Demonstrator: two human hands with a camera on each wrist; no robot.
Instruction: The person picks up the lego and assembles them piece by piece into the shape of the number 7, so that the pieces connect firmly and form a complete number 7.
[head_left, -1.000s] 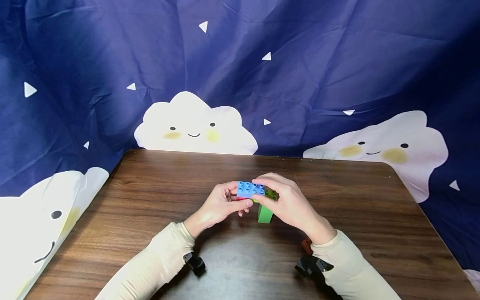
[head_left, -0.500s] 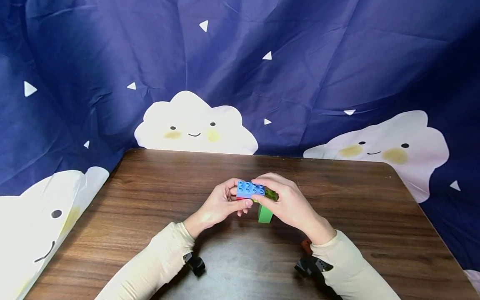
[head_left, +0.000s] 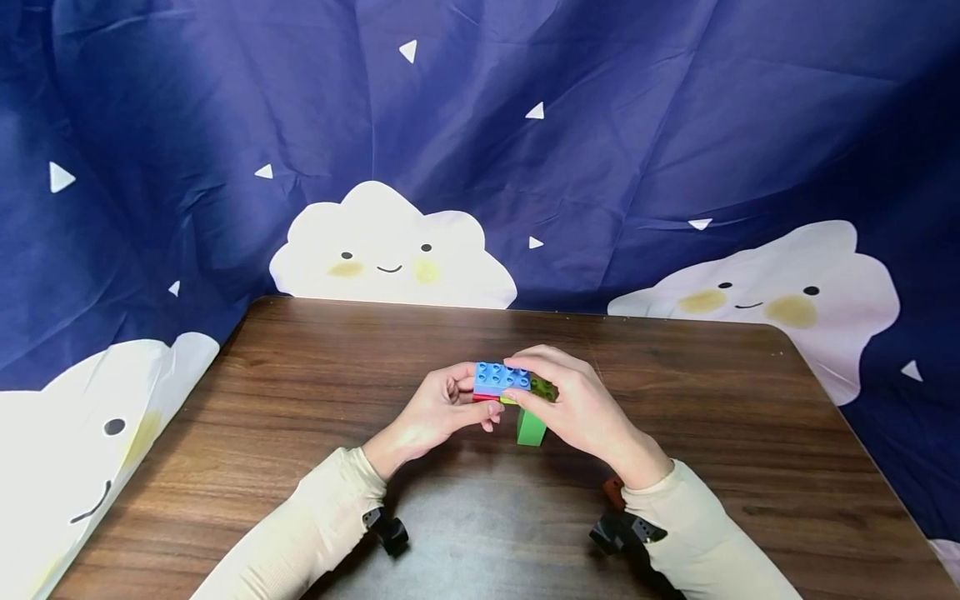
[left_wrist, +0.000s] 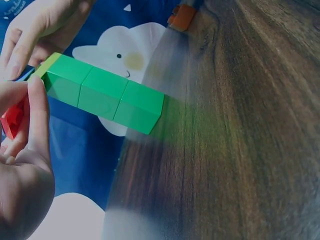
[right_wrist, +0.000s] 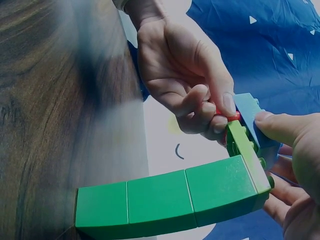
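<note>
A column of several green toy bricks [right_wrist: 160, 200] stands on the table, topped by a flat lime-green brick [right_wrist: 250, 157]. Across it lies a blue eight-stud brick [head_left: 489, 388], tilted so that lime studs show beneath in the right wrist view. A red brick [left_wrist: 13, 120] sits under the blue one's left end. My left hand [head_left: 431, 417] pinches the red brick, its thumb tip right at the blue brick's end. From the other side, my right hand [head_left: 585, 408] holds the blue brick between thumb and fingers, hiding part of its top and the lime brick.
An orange-brown brick [left_wrist: 183, 17] lies on the wooden table [head_left: 300, 367], partly hidden behind my right wrist in the head view. A dark blue cloth [head_left: 585, 167] with white clouds hangs behind the table's far edge.
My left wrist has shifted slightly to the left, and its thumb tip has drawn back a little, so more of the red and lime edges shows. My right hand stays in place.
</note>
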